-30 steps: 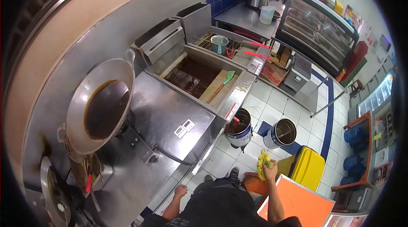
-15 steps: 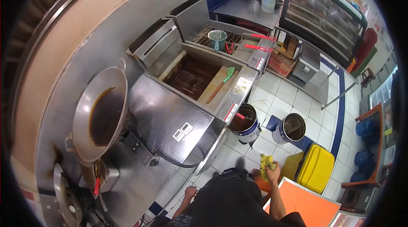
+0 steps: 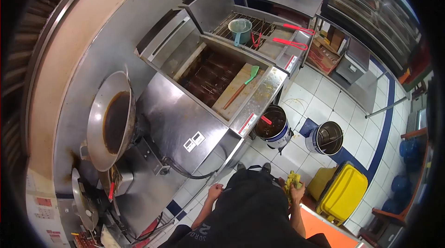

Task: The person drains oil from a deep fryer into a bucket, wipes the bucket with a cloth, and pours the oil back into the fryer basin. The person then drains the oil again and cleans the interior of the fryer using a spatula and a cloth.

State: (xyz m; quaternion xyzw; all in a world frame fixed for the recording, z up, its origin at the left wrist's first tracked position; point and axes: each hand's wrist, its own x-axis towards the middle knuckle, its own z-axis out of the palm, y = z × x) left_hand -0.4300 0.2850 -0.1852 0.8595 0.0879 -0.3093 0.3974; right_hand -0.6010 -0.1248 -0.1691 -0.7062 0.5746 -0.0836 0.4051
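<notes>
My right hand (image 3: 297, 194) is closed around a crumpled yellow cloth (image 3: 292, 180), held in front of my right side near a yellow bin. My left hand (image 3: 215, 191) hangs at my left side with its fingers curled in and nothing visible in them. Ahead of me is a fryer (image 3: 208, 74) with dark liquid in its well. Across its inner ledge lies a green-headed spatula (image 3: 245, 85) with a wooden handle.
A large wok (image 3: 99, 122) with dark oil stands at left. Two buckets, one with a red handle inside (image 3: 272, 125) and another (image 3: 326, 138), stand on the tiled floor. Nearby are the yellow-lidded bin (image 3: 344, 192), an orange surface (image 3: 320, 222) and a small pot (image 3: 240, 27).
My view has shifted, bringing the fryer and buckets closer. The right hand still grips the yellow cloth, while the left hand has moved slightly forward.
</notes>
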